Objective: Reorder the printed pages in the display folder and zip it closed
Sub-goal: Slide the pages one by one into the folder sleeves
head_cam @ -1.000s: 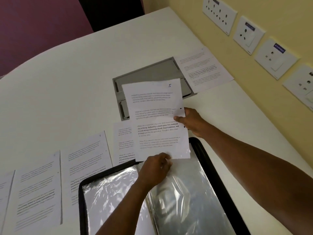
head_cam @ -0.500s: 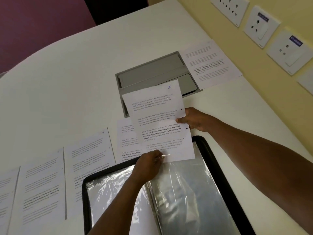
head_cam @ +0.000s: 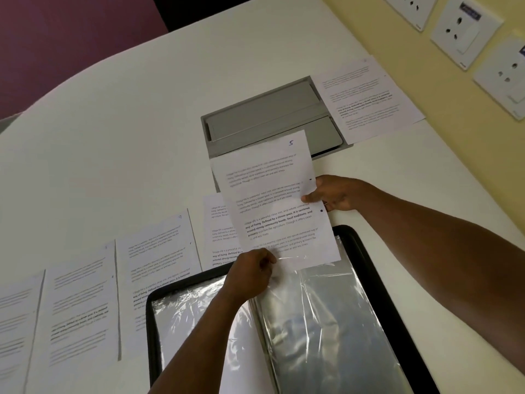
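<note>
Page marked 5 [head_cam: 272, 200] held upright above the far end of the open folder [head_cam: 377, 282], long axis running near to far, leaning a little to the left. Right hand [head_cam: 333, 193] pinching its right edge at about mid-height; left hand [head_cam: 251, 273] pinching the mouth of the clear sleeve [head_cam: 312, 285], just beside the near left corner of the page. Near edge already at the sleeve mouth, so probably a slide toward the body next. Other pages [head_cam: 159, 251] lying in a row to the left on the table [head_cam: 142, 123].
</note>
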The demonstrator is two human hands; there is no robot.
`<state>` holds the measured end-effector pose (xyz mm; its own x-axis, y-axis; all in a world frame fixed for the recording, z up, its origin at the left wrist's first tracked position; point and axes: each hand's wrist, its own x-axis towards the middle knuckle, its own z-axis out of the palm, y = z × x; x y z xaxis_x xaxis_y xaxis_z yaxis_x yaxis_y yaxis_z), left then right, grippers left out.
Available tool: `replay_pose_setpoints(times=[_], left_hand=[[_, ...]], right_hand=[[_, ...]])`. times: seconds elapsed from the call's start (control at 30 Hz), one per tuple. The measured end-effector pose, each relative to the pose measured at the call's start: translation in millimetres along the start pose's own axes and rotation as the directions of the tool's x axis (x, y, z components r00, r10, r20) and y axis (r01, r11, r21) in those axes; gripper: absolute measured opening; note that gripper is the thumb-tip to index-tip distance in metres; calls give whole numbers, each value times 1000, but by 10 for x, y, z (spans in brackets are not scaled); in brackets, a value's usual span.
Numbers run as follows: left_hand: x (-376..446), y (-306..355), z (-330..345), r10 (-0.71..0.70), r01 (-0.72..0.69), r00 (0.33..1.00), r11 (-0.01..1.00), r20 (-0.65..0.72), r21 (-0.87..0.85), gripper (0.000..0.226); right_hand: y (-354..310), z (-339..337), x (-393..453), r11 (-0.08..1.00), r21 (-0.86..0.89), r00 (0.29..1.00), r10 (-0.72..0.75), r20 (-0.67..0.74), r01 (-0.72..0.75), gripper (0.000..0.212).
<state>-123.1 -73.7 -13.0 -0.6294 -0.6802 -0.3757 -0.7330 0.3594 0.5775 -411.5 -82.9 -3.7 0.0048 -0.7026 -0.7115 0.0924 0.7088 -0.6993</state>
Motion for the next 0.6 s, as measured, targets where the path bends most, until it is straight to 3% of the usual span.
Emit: replay_pose_setpoints(times=[0.27,0.5,0.6], left_hand=[[-3,-115,-49,-20,22,999,997,33,-76,17],[90,-50,10,-95,105,994,970,55,-218,21],[128,33,75,-56,78,991,979,121,-187,14]], right_hand=[[-55,-92,43,998,-28,997,54,52,-52,41],[64,97,34,971,-201,968,166,189,-127,38],[132,89,52,995,-47,987,98,123,-93,39]])
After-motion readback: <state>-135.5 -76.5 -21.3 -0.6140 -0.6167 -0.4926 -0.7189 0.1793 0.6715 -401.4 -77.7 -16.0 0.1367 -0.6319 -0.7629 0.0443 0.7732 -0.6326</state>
